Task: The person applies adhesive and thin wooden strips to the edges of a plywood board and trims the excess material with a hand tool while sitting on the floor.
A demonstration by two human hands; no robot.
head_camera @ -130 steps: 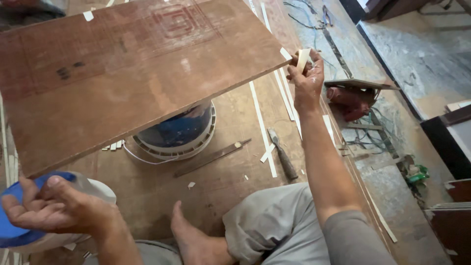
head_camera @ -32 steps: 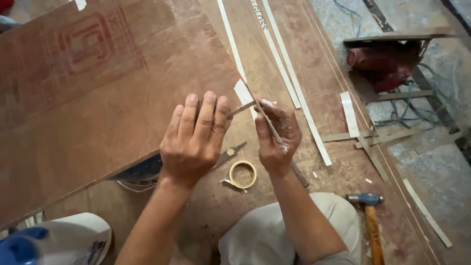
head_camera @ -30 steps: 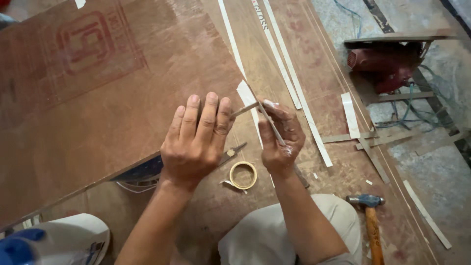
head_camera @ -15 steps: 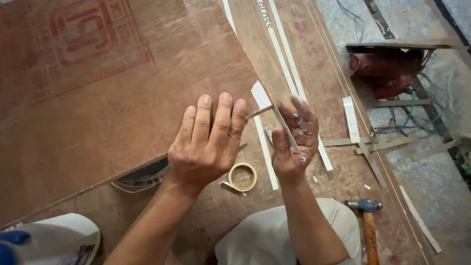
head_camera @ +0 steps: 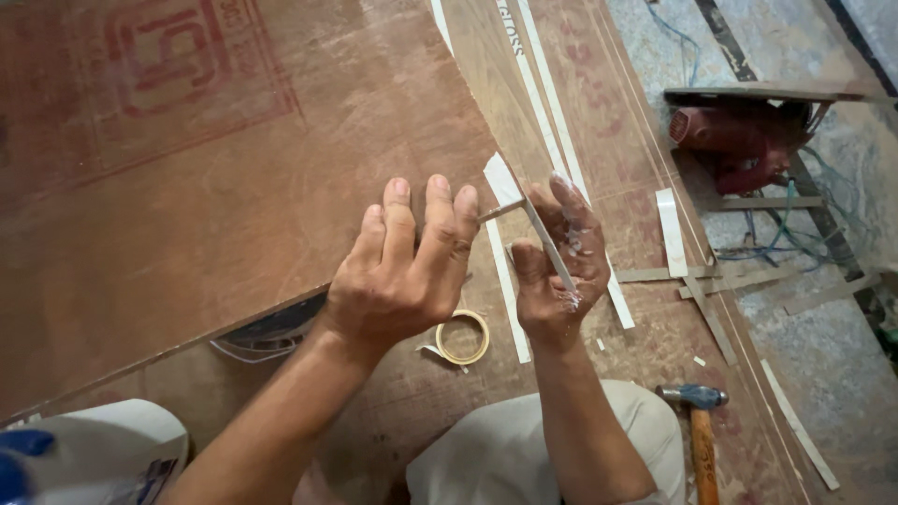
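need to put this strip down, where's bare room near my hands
Bare floor board lies between the tape roll and the hammer. The big plywood sheet is bare on top. Right of the right hand, loose strips crowd the floor.

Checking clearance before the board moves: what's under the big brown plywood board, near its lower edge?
Below the big brown plywood board, a dark round container with a white rim peeks out beside the left hand. The rest is covered.
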